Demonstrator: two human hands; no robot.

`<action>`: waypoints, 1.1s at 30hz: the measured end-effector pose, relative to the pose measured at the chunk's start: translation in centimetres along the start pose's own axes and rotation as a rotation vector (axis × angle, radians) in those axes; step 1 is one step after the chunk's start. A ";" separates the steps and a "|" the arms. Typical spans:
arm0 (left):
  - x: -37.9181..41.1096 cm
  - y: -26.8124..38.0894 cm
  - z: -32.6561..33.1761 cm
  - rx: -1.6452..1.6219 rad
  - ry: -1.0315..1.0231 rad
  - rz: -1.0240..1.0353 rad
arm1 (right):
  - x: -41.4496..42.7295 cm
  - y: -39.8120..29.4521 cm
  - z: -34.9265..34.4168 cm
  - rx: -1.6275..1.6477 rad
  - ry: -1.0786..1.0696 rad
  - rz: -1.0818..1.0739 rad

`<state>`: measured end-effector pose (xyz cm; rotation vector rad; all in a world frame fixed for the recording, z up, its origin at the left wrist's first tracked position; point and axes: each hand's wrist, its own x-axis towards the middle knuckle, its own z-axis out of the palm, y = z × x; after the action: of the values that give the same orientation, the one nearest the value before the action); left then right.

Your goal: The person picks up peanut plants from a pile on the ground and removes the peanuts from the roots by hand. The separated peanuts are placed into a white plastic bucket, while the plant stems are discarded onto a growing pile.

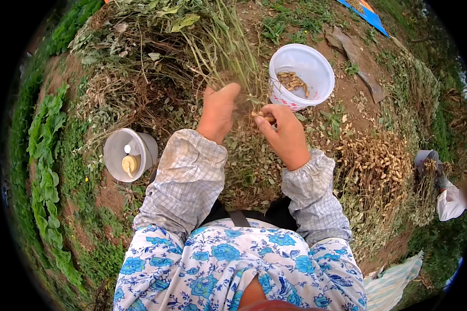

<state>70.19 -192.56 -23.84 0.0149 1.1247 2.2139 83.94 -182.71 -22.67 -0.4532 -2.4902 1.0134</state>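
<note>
My left hand point(219, 107) grips a bunch of dried peanut plants point(233, 50), whose stems spread upward and away from me. Between the thumb and fingers of my right hand point(283, 130) are a few peanut pods point(265, 116), just right of the stems. Beyond my right hand stands a white plastic bucket point(274, 74) with red writing on its side. Several picked peanuts point(294, 82) lie on its bottom.
A large heap of peanut plants point(140, 50) rises at the upper left. A second bucket point(150, 149) tips beside my left sleeve, holding a yellowish container point(130, 165). To my right lies a pile of plants with pods point(381, 161). Another person point(449, 202) works at the far right.
</note>
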 end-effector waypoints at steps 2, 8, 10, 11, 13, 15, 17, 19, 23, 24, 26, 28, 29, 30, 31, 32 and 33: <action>0.0 -0.2 0.2 0.022 0.012 0.017 | 0.0 0.7 0.1 -0.132 0.020 -0.071; -0.1 1.1 1.0 0.032 0.049 0.001 | 0.7 2.3 -1.7 0.391 -0.062 0.314; 0.2 1.0 0.5 0.032 0.036 0.002 | 1.1 3.5 -2.1 0.407 0.025 0.347; 0.1 0.7 0.6 0.030 0.038 -0.004 | 1.3 4.0 -2.2 0.415 0.069 0.364; -0.4 0.3 1.0 0.026 0.043 -0.017 | 1.8 5.1 -1.6 0.040 0.166 0.192; -0.3 -0.3 0.7 0.024 0.012 -0.008 | 2.1 6.7 -0.5 -0.161 0.234 0.081; -0.3 -0.6 0.7 0.031 -0.026 0.007 | 2.1 7.8 0.3 -0.046 0.223 0.199; -0.4 -0.6 0.9 0.070 -0.007 0.000 | 2.5 7.8 0.4 0.244 0.198 0.383; -0.3 -1.4 0.8 0.101 -0.001 -0.006 | 2.8 7.6 0.5 0.647 0.215 0.602; -0.2 -1.6 0.7 0.107 -0.005 -0.006 | 2.9 7.5 0.6 0.616 0.247 0.587; -0.3 -2.1 0.7 0.163 -0.023 0.014 | 2.9 7.9 0.8 0.771 0.250 0.667; -0.5 -2.3 0.9 0.206 -0.026 0.023 | 2.9 8.3 1.0 0.832 0.271 0.688; -0.7 -2.3 1.1 0.220 -0.020 0.021 | 2.9 8.6 1.1 0.815 0.289 0.670; -0.9 -2.2 1.2 0.235 -0.012 0.020 | 2.9 8.6 1.2 0.799 0.305 0.652; -0.9 -2.3 1.1 0.233 -0.023 0.029 | 3.0 8.5 1.2 0.762 0.304 0.652; -0.9 -2.4 1.0 0.231 -0.034 0.039 | 3.1 8.4 1.4 0.725 0.303 0.651; -0.9 -2.4 1.1 0.229 -0.049 0.047 | 3.2 8.3 1.3 0.688 0.306 0.650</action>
<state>72.52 -191.26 -24.61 0.1938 1.3571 2.1018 81.68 -176.41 -28.63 -1.1068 -1.5898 1.7806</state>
